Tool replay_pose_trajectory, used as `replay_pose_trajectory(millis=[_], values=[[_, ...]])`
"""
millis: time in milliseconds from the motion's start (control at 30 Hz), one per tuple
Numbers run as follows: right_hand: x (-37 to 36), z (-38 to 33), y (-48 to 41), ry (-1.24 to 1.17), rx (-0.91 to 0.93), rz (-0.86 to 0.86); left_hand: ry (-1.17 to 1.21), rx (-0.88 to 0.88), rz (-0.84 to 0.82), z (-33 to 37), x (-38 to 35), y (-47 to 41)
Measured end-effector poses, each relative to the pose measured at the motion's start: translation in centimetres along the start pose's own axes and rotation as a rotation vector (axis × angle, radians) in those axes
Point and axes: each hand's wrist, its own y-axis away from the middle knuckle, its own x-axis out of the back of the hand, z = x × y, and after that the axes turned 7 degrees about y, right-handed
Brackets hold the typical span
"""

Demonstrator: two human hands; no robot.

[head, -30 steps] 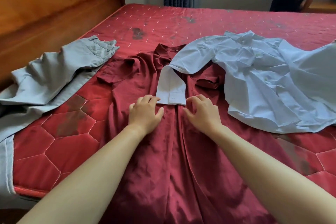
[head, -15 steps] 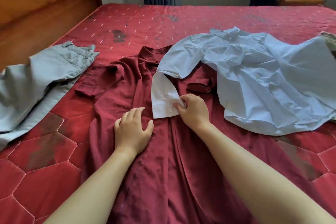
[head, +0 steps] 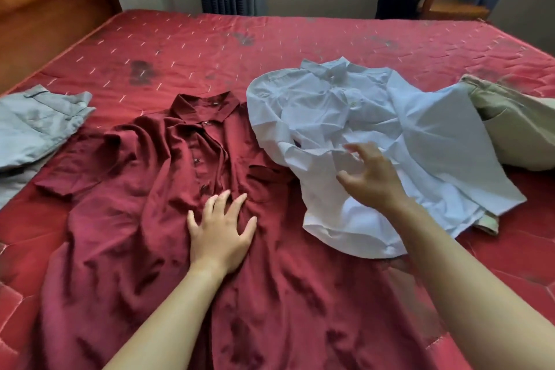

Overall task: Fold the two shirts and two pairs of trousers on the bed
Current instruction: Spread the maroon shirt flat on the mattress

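The red quilted bed (head: pixel 270 48) fills the view. A maroon shirt (head: pixel 135 204) lies spread front-up from the centre down toward 6 and 7 o'clock, collar pointing to 12. A crumpled white shirt (head: pixel 420 144) sits at 2 o'clock, its edge overlapping the maroon shirt's side. Grey trousers (head: pixel 39 126) lie bunched at 9 o'clock, and khaki trousers (head: pixel 516 129) at 3 o'clock, partly under the white shirt. The left hand (head: pixel 220 231) rests flat on the maroon shirt just below centre, fingers spread. The right hand (head: pixel 372 180), blurred, hovers over the white shirt, fingers apart and loosely bent, gripping nothing.
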Motion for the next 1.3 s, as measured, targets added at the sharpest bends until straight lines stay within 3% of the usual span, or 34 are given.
replay_pose_trajectory(millis=[167, 267, 367, 533, 700, 800, 900, 967, 1067, 1300], values=[[-4.0, -3.8, -1.3, 0.032, 0.205, 0.083, -0.014, -0.014, 0.017, 0.0, -0.6, -1.6], [-6.5, -4.0, -2.3, 0.115, 0.135, -0.060, -0.019, -0.017, 0.035, -0.3, -0.9, -1.8], [-8.1, -1.8, -1.5, 0.029, 0.070, -0.111, -0.016, -0.016, 0.029, -0.3, -1.0, -1.6], [-5.6, 0.3, -1.3, -0.079, 0.022, 0.060, -0.041, -0.012, -0.024, -0.5, -0.6, -0.5], [0.0, 4.2, -2.2, 0.027, -0.150, 0.302, -0.061, -0.029, -0.089, -0.4, 0.3, 1.4], [0.1, 3.4, -1.4, 0.092, -0.143, 0.176, -0.072, -0.024, -0.110, -0.4, 0.9, 2.4], [-1.5, 0.2, 0.9, 0.120, 0.157, 0.221, -0.094, -0.015, -0.129, -0.9, 1.4, 3.3], [-3.2, -1.9, 2.0, 0.157, 0.289, 0.099, -0.093, -0.005, -0.122, -1.7, 1.7, 4.1], [-4.9, -2.4, 2.5, 0.255, 0.159, -0.042, -0.088, 0.012, -0.119, -2.8, 2.3, 5.3], [-4.3, 0.0, 0.8, 0.194, 0.113, 0.120, -0.096, -0.034, 0.056, 0.6, 2.7, 1.2]])
